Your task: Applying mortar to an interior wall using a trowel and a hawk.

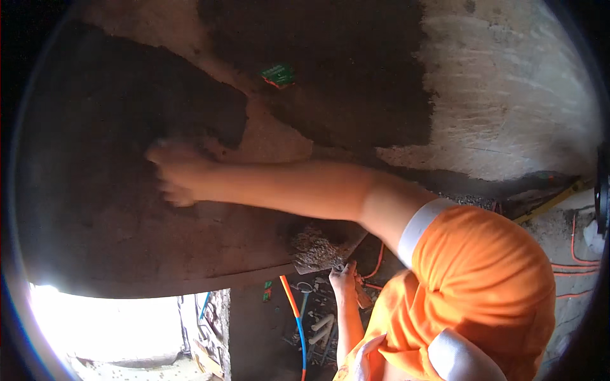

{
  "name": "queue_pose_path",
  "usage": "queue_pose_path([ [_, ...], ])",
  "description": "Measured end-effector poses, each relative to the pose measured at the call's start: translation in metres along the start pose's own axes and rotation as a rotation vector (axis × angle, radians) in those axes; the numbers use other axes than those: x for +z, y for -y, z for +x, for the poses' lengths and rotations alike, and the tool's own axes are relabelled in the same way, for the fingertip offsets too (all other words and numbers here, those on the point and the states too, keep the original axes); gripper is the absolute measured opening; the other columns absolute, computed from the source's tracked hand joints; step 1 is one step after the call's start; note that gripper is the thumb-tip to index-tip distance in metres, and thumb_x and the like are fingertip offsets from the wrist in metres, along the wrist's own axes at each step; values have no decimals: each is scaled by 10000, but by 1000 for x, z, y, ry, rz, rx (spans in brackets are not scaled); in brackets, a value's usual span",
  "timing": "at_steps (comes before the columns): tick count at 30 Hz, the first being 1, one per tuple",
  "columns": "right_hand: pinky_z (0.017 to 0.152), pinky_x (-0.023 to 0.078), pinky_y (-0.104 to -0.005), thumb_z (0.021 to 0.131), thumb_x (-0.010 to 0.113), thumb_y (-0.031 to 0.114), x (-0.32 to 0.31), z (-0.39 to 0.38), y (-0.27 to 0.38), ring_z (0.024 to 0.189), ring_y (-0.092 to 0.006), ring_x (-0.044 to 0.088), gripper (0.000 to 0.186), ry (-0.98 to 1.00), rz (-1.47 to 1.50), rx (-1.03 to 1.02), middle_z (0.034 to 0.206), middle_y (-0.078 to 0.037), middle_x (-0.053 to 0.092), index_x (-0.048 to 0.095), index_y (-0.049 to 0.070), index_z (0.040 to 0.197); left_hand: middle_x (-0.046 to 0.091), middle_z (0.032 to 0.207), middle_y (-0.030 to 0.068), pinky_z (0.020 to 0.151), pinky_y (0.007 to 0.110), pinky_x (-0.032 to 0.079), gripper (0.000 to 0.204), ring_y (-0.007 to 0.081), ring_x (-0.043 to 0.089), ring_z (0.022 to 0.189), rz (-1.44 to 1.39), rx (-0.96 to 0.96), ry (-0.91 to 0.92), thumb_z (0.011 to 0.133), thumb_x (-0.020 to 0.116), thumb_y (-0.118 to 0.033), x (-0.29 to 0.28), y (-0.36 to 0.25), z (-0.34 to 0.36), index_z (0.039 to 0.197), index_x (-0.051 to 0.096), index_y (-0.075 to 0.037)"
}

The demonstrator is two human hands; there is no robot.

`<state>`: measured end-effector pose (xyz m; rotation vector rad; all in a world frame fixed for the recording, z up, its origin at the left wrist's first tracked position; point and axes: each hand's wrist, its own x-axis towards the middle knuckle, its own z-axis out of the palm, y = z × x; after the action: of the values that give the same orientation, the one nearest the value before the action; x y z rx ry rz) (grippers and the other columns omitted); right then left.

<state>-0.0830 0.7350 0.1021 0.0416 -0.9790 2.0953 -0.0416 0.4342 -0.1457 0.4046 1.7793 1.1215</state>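
Observation:
My right arm, in an orange sleeve with a white cuff, stretches left across a wall (356, 149) partly covered in dark, wet mortar (95, 127). At its end my right hand (181, 173) is close to the dark coat. The fingers look curled, but motion smears them, and any tool in them is lost against the dark surface. Below, my left hand (345, 277) is closed at the edge of a plasterer's hawk (351, 246). A heap of grey, lumpy mortar (316, 249) lies on the hawk.
A green and red scrap (278, 75) sticks to the wall. Bright light enters through an opening (114, 327) at lower left. An orange and blue pipe (297, 314) stands near rubble (324, 330). Orange conduits (575, 273) and a yellow straight bar (549, 202) are at right.

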Motion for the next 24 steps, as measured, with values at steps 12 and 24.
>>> queue_pose_path([
  [12, 578, 491, -368, 847, 631, 476, -233, -127, 97, 623, -199, 571, 471, -587, -1009, -60, 700, -74, 593, 597, 11, 909, 491, 539, 28, 379, 286, 377, 211, 140, 466, 405, 94, -45, 41, 804, 653, -51, 41, 10, -9, 683, 479, -58],
  [24, 463, 416, -336, 876, 542, 414, -91, -61, 11, 509, -163, 468, 341, -584, 2, 13, 590, -13, 464, 474, 137, 690, 499, 531, 49, 366, 291, 384, 246, 152, 470, 386, 79, 30, 32, 797, 650, -40, 38, 13, -1, 648, 454, -51],
])
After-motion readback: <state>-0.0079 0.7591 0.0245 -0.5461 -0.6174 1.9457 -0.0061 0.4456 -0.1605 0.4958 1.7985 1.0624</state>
